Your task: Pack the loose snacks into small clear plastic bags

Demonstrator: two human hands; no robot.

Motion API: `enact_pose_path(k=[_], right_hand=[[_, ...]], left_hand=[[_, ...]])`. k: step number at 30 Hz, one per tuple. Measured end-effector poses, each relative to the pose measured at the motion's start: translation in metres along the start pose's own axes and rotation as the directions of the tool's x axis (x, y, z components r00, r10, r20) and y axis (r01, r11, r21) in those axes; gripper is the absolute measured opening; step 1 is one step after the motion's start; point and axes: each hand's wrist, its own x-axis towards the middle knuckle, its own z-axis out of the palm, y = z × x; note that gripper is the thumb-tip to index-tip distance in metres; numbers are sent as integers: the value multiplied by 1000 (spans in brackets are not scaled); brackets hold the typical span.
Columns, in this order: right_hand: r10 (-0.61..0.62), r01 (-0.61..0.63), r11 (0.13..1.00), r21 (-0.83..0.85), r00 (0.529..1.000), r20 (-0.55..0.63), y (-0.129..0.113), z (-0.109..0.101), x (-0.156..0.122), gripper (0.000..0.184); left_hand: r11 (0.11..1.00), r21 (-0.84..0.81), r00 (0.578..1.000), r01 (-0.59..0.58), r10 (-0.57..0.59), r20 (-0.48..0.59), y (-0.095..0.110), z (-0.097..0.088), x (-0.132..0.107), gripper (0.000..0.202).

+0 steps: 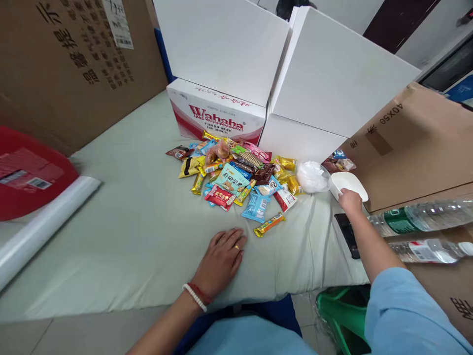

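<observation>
My left hand [224, 256] lies flat on the pale green cloth, its fingers stretched toward a heap of wrapped snacks. Closest to its fingertips is an orange-yellow snack bar [269, 224]; a light blue snack packet [256, 207] and a red packet [220, 197] lie just beyond. On the right, my right hand [350, 201] grips the near rim of a white bowl [349, 182]; the thumb and some fingers are partly hidden. Beside that bowl sits a clear container with a bunched white plastic bag [312, 176]. A mint-green packet [231, 178] rests on the heap's front.
Behind the snacks stand a Wahaha carton [218, 111] and tall white boxes [332, 74]. Plastic bottles [428, 217] and a black flat object [346, 235] are at right, near a brown carton [417, 143]. A plastic roll [44, 229] and red item [33, 172] lie left.
</observation>
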Motion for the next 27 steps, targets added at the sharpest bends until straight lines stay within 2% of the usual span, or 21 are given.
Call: enact_pose_path(k=[8, 15, 18, 21, 23, 25, 27], right_hand=[[-52, 55, 997, 58, 997, -54, 5, 5, 54, 38], [-68, 90, 977, 192, 991, -118, -10, 9, 114, 37], [-69, 111, 954, 279, 985, -156, -15, 11, 129, 38], [-63, 145, 920, 365, 972, -228, -13, 13, 126, 52], [20, 145, 874, 463, 943, -334, -7, 14, 114, 58], [187, 123, 800, 588, 880, -438, 0, 16, 94, 55], [324, 106, 740, 665, 810, -489, 5, 16, 67, 46]], left_hand=[[998, 54, 997, -34, 37, -66, -1, 0, 1, 39], [992, 109, 995, -61, 69, -74, -2, -1, 4, 41], [992, 110, 996, -62, 69, -58, -2, -1, 5, 42], [995, 92, 998, -42, 47, -51, -1, -1, 5, 41], [997, 69, 999, -21, 24, -43, 1, -1, 5, 40], [999, 46, 1000, -2, 3, -30, 3, -1, 4, 39], [999, 29, 1000, 14, -13, -20, 4, -1, 4, 37]])
